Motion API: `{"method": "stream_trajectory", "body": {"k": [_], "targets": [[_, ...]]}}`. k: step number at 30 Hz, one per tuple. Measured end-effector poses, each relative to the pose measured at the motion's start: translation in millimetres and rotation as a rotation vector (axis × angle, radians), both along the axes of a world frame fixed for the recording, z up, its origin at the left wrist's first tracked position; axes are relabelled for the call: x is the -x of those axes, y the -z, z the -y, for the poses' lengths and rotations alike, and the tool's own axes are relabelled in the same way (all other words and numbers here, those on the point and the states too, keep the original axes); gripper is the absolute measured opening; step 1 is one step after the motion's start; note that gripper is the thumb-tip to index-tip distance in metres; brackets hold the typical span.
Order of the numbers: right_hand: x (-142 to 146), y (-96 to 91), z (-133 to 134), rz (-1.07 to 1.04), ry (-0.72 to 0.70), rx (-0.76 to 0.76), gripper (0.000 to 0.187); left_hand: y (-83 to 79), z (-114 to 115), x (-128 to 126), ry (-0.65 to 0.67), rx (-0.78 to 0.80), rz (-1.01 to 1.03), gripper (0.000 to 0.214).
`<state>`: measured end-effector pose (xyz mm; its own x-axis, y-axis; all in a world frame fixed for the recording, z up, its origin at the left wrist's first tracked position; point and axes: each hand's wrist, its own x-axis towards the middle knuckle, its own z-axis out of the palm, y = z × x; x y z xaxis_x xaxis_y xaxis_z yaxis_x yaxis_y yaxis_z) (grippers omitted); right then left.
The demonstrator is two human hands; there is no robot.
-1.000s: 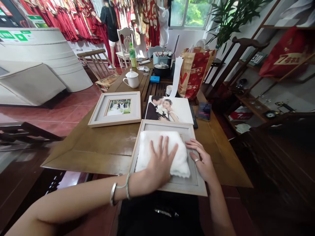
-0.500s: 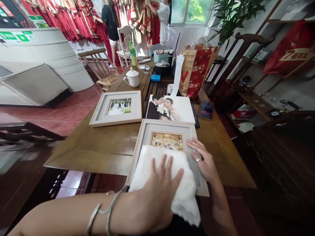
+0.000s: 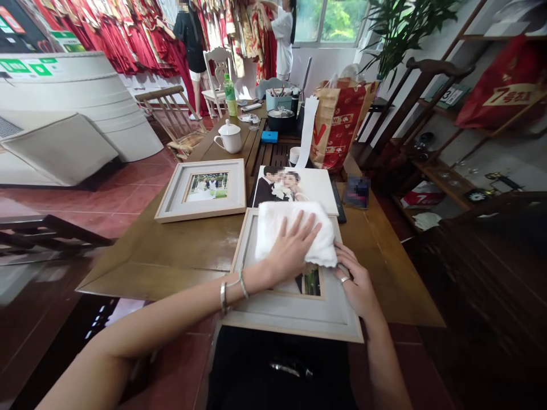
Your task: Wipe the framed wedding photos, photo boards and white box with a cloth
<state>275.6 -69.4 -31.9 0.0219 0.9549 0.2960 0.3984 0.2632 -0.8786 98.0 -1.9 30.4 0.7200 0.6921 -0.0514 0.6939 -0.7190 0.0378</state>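
Note:
A light wooden picture frame (image 3: 290,326) lies face up at the table's near edge, overhanging it slightly. Spread flat, my left hand (image 3: 294,242) presses a folded white cloth (image 3: 322,242) onto its upper part. The cloth hides most of the framed picture and overlaps the bottom of a wedding photo panel (image 3: 318,185) behind. My right hand (image 3: 355,282), with a ring, rests on the frame's right border, fingers stretched out and touching the cloth's corner. To the left lies a second picture frame (image 3: 203,208) holding a small outdoor photo.
Farther up the wooden table (image 3: 171,262) stand a white lidded mug (image 3: 229,138), a green bottle (image 3: 229,95), a black pot (image 3: 281,119) and a red-and-tan paper bag (image 3: 342,125). A dark phone-like object (image 3: 357,191) lies right. Two people stand by hanging red garments.
My left hand has pushed the cloth away from me, from the frame's lower half to its top. The lower part of the picture now shows. My right hand stays at the right border.

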Motion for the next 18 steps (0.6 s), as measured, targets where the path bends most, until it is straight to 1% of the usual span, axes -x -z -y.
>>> {"method": "stream_trajectory", "body": {"k": [2, 4, 6, 8, 10, 13, 16, 18], "targets": [[0, -0.4, 0, 0.004, 0.009, 0.009, 0.016, 0.1, -21, -6, 0.133, -0.012, 0.028, 0.081], [1, -0.6, 1, 0.000, 0.013, 0.020, 0.017, -0.4, -35, -12, 0.221, -0.011, 0.031, 0.078], [1, -0.3, 1, -0.005, 0.010, 0.022, 0.018, -2.1, -41, -15, 0.261, 0.001, 0.021, 0.075], [1, 0.5, 1, -0.004, 0.016, 0.022, 0.019, -4.9, -38, -15, 0.259, 0.009, 0.002, 0.072], [0, 1.5, 0, 0.000, 0.020, 0.022, 0.021, -8.0, -29, -10, 0.242, 0.021, -0.025, 0.070], [0, 1.8, 0, -0.005, 0.003, 0.008, 0.020, -12.0, -9, 4, 0.189, 0.061, -0.067, 0.071], [-1, 0.1, 0, -0.001, -0.010, -0.005, 0.021, -15.4, 18, 20, 0.128, 0.117, -0.098, 0.075], [0, -1.1, 0, 0.012, -0.012, 0.003, 0.024, -17.8, 41, 30, 0.127, 0.181, -0.105, 0.078]]}}
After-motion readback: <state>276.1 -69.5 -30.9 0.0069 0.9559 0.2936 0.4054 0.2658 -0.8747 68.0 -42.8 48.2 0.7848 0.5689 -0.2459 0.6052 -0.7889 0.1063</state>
